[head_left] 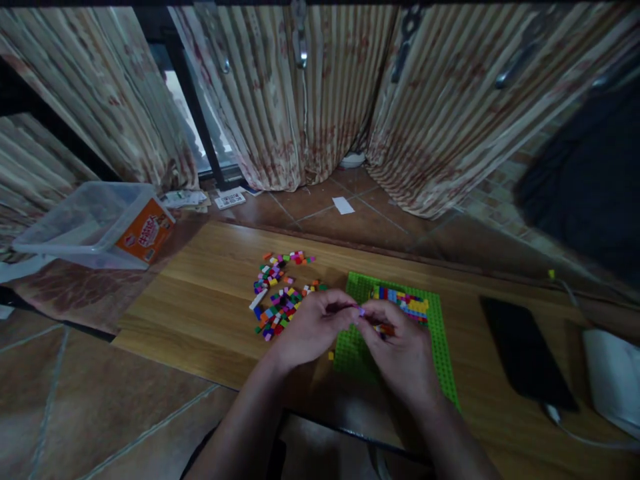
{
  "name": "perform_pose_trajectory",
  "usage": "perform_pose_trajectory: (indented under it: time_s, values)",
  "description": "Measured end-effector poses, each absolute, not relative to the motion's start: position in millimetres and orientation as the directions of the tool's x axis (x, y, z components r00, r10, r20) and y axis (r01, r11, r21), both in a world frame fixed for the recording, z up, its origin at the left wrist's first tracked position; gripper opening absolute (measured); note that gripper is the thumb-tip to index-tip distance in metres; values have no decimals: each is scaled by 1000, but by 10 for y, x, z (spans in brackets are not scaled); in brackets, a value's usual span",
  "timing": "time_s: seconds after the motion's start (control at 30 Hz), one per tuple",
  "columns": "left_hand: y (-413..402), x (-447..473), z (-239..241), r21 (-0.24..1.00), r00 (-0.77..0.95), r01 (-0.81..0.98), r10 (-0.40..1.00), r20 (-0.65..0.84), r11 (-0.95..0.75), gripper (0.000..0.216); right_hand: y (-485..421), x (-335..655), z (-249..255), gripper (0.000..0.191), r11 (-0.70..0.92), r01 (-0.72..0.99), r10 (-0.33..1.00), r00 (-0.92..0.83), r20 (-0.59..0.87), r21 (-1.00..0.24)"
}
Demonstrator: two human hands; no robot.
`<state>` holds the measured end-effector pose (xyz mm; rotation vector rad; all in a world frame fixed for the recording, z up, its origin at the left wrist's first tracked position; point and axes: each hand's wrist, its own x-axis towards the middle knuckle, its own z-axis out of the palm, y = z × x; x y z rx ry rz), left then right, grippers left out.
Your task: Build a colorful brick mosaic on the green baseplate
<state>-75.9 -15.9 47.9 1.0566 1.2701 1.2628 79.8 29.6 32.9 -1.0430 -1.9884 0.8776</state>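
A small purple brick is held up where the two hands meet, the fingertips of the left hand against its left side and those of the right hand closed about its right side, so both sets of fingers are narrow, with only the brick between them. It is so small and so much covered that which way its long axis points cannot be told. The relation that seems to count most is between this brick and the brick build on the green board: the build lies to the right of the pinched fingertips and a little farther from the person, just beyond the right hand, which is clearly the nearer of the two. The build's long axis runs from left to right, its right end dipping slightly toward the person, and the right hand hides part of its near side. The fingertips appear to be above the board's left part; how high over the studs, this view does not show. An orange and yellow patch shows by the right hand's curled fingers, and whether it is held there or sits on the board is unclear. On the bench, the loose bricks lie to the left, just past the left hand, while one yellow brick sits apart, just beside the board's left edge.
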Motion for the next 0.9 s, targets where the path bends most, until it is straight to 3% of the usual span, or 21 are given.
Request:
perform_pose_trajectory:
  time_s: [0.17, 0.43, 0.77, 0.9]
  values:
    - [-110, -676, 464, 982, -134, -176, 987, -94, 69, 19, 332, 830, 324, 17, 265, 171, 908, -375, 186, -949]
    - [-51, -564, 435, 958, -223, -281, 966, -130, 64, 21, 341, 840, 405, 13, 123, 11, 929, -352, 112, -992]
    - [-37, -519, 418, 972, -160, -229, 983, -87, 49, 23, 440, 994, 404, 25, -4, 3, 914, -406, -5, -1000]
    - [-7, -509, 391, 961, -239, -261, 959, -151, 87, 22, 629, 1229, 372, 30, 64, 181, 976, -217, 24, -981]
